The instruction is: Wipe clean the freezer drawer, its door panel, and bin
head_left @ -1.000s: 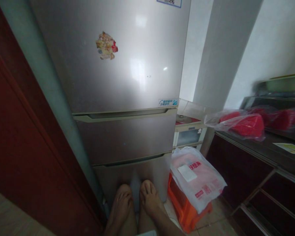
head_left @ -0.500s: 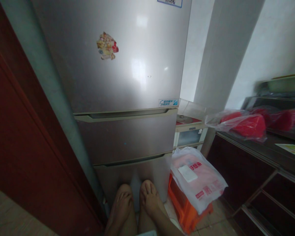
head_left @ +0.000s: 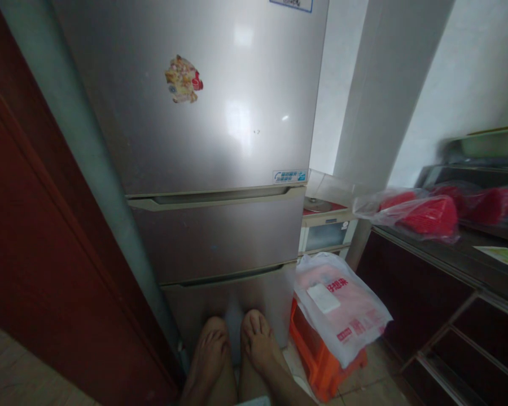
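My left hand (head_left: 211, 349) lies flat on my left knee (head_left: 215, 323), its fingers a little apart and holding nothing. On my right knee (head_left: 252, 317) rests my right hand (head_left: 260, 345), fingers spread, also with nothing in it. Both knees are close to the bottom drawer of a silver refrigerator (head_left: 220, 237), whose door and drawers are closed. A colourful sticker (head_left: 183, 79) is on the upper door.
Right of the refrigerator, a white plastic bag (head_left: 351, 310) with a small white item (head_left: 323, 298) covers an orange stool (head_left: 317, 366). Red things in clear plastic (head_left: 432, 215) lie on a dark counter (head_left: 465, 248). A red-brown door frame (head_left: 59, 225) stands at left.
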A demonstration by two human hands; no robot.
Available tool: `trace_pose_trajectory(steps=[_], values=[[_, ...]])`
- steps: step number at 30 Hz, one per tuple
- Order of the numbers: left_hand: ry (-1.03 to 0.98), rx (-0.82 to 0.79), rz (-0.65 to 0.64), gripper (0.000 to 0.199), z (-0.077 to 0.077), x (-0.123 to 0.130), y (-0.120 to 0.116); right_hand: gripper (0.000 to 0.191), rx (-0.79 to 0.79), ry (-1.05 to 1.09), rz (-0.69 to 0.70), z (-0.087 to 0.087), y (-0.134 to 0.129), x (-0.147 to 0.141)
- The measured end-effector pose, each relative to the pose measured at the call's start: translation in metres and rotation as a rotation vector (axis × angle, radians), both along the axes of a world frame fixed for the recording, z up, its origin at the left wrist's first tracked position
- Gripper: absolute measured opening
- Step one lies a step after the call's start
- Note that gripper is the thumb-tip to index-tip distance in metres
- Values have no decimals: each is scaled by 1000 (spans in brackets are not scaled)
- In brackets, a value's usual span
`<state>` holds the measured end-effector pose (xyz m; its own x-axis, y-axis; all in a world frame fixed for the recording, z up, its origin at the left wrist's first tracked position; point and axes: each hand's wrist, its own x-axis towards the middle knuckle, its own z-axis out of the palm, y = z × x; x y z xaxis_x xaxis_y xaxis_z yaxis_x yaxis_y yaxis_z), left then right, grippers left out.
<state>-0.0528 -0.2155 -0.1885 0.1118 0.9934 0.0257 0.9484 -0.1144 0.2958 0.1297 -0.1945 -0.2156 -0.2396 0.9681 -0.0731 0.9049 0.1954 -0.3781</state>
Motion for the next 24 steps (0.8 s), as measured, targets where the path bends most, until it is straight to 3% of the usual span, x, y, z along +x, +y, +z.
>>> trace_pose_trajectory(steps=[15,24], values=[[15,-13,8,41,-4,-1,1,61,-6,5,-8,-12,3,-2],[0,-23,-12,39,7,1,-2,59,-6,-1,-11,-13,4,-2]])
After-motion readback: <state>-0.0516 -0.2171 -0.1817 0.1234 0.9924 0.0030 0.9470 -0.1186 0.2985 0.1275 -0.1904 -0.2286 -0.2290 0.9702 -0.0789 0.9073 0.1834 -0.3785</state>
